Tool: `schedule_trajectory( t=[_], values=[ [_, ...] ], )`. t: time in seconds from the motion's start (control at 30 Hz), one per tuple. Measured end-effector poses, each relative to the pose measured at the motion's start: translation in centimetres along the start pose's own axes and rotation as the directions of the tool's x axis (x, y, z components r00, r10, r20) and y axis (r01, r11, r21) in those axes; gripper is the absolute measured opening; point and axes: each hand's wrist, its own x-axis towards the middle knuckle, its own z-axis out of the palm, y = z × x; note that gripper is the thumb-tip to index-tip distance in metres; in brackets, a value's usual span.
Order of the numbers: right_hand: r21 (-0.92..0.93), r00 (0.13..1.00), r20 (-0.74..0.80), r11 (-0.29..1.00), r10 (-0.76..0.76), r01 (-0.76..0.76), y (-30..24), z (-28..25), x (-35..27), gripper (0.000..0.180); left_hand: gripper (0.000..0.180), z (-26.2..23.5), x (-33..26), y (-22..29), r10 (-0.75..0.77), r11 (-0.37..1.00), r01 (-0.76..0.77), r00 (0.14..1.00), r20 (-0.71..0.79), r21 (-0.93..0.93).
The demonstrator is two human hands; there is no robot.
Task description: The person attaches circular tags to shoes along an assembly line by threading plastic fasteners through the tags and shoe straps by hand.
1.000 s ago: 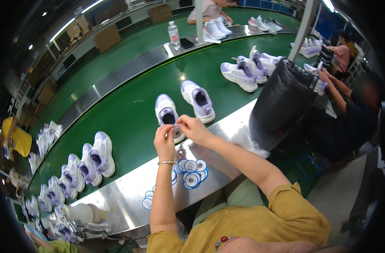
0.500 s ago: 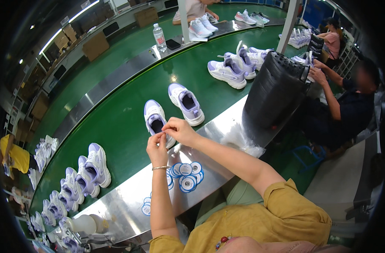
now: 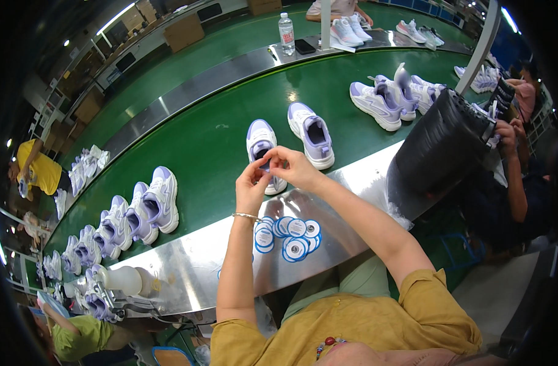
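over the green belt (image 3: 218, 140), left hand (image 3: 252, 186) and right hand (image 3: 296, 169) pinch a small lilac tag (image 3: 265, 163) above a white-lilac sneaker (image 3: 264, 152), toe pointing away, long axis across the belt.

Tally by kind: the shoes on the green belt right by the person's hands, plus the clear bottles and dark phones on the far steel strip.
White and lilac shoes: 2
Clear bottle: 1
Dark phone: 1
Total: 4

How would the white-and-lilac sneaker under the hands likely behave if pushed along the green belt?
The sneaker probably slides rather than rolls, since it sits flat on its broad sole. It looks light, with a soft upper. The left hand and right hand meet over its opening.
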Motion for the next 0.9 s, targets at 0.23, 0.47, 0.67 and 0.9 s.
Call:
schedule_trajectory(
  t=[0.23,0.47,0.67,0.9],
  values=[
    [-0.032,0.999,0.018,0.999,-0.037,0.038,-0.9,-0.5,0.3,0.027,0.035,-0.8,0.4,0.2,0.012,1.0,-0.013,0.999,0.034,0.013],
    [-0.133,0.992,0.127,0.99,-0.024,0.041,-0.4,0.0,0.4,0.033,0.037,-1.3,0.2,1.0,0.006,0.989,-0.019,0.996,0.092,0.146],
    [-0.126,0.987,0.159,0.992,0.003,0.018,-1.1,-0.9,-0.2,0.028,0.04,-0.6,0.3,0.8,-0.074,0.989,0.061,0.992,0.098,0.133],
    [-0.23,0.997,-0.074,0.973,-0.027,0.009,-2.1,-3.1,-2.9,0.023,0.017,-0.2,-1.1,-0.1,-0.031,0.974,0.025,0.999,0.025,0.226]
  ],
)
